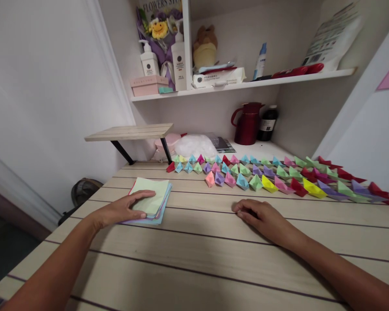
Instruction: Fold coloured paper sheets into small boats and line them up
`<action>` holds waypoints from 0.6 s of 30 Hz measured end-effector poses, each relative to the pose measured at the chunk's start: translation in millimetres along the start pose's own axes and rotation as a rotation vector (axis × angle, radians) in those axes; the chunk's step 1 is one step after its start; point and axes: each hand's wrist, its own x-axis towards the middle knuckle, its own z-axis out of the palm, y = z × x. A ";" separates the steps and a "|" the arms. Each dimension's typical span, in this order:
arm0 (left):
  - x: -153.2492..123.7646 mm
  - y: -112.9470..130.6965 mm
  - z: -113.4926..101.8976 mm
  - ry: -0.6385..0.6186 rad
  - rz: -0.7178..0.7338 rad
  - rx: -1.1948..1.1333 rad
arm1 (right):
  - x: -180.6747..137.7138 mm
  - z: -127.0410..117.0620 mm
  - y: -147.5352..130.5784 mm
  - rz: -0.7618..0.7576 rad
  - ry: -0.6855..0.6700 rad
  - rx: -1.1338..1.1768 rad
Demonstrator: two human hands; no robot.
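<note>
My left hand (125, 209) lies on a stack of square coloured paper (158, 193) at the left of the table. Its thumb and fingers are stretched apart over the light green top sheet; blue and pink edges show beneath. Towards the middle right, my right hand (262, 218) rests on the wooden table with its fingers curled in, and nothing shows in it. Behind it stand rows of folded paper boats (242, 181) in red, yellow, blue, green, pink and purple.
A small raised wooden shelf (129, 131) on black legs stands at the back left. Behind the boats are a dark red jug (248, 124), a dark bottle (267, 124) and a white plastic bag (195, 146). Above, a white wall shelf (256, 83) holds bottles and boxes.
</note>
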 end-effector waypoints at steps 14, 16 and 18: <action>6.2 -10.1 3.9 0.063 0.012 0.037 | 0.2 -0.7 -2.0 -0.004 -0.001 -0.012; 9.8 -9.1 7.3 0.123 0.009 0.110 | 0.2 -0.6 -2.1 -0.008 0.001 -0.014; 13.8 -5.9 11.1 0.187 0.007 0.155 | 0.1 -0.5 -2.6 -0.007 0.005 -0.017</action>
